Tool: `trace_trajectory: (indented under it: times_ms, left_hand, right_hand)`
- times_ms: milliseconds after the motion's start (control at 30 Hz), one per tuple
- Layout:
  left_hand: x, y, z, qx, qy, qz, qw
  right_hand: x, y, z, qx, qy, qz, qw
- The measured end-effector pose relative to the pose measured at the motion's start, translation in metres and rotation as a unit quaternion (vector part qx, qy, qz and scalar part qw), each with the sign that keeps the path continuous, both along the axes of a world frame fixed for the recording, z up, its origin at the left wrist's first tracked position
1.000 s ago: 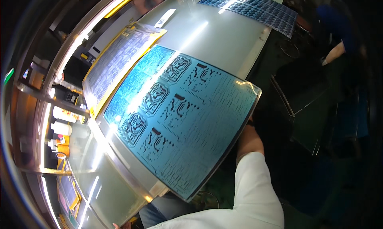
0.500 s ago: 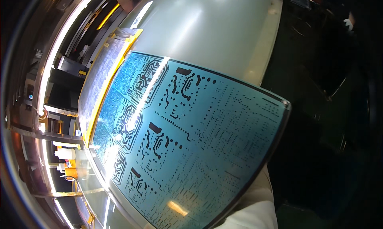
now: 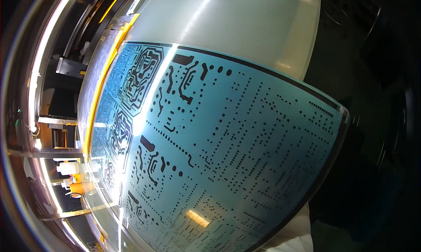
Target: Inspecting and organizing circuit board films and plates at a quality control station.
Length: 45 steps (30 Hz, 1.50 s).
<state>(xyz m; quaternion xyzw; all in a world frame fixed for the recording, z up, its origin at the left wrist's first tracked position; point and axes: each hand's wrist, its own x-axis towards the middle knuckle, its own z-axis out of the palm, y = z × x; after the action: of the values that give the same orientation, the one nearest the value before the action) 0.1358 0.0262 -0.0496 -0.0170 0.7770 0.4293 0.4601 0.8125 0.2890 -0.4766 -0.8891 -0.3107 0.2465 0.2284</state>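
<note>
A large blue sheet with dark circuit-board patterns point(image 3: 245, 133) fills the middle of the view. It slants down to the right, and its right corner reaches past the edge of a pale table point(image 3: 254, 23). Glare from a lamp runs across its left part. Neither my left hand nor my right hand shows. White cloth point(image 3: 294, 234) appears below the sheet's lower right edge; whether it is a sleeve or other clothing I cannot tell. What holds the sheet is hidden.
At the left lies a yellow-edged bluish panel point(image 3: 91, 120). Beyond it are a bright tube lamp point(image 3: 41, 54), a metal bar point(image 3: 52, 153), a white bottle point(image 3: 68, 168) and an orange container point(image 3: 79, 188). The right side is dark floor.
The blue sheet looks larger and closer, its right corner further right. The view has shifted, and a bit of a hand or arm at the top left is out of sight.
</note>
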Motion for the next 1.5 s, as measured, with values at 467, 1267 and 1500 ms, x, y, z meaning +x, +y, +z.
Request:
trace_trajectory:
  times_ms: [467, 1267, 1500]
  left_hand:
    - [-0.004, -0.002, 0.002, 0.001, 0.002, 0.002, 1.0]
    - [-0.013, -0.011, 0.003, -0.01, -0.015, 0.0, 1.0]
    - [-0.042, -0.043, 0.008, 0.024, -0.032, 0.004, 0.999]
  right_hand:
    - [-0.003, 0.003, 0.008, -0.004, -0.002, 0.013, 1.0]
    - [0.024, -0.022, 0.034, 0.017, -0.02, -0.014, 1.0]
    - [0.008, -0.182, 0.165, 0.108, 0.035, -0.085, 0.99]
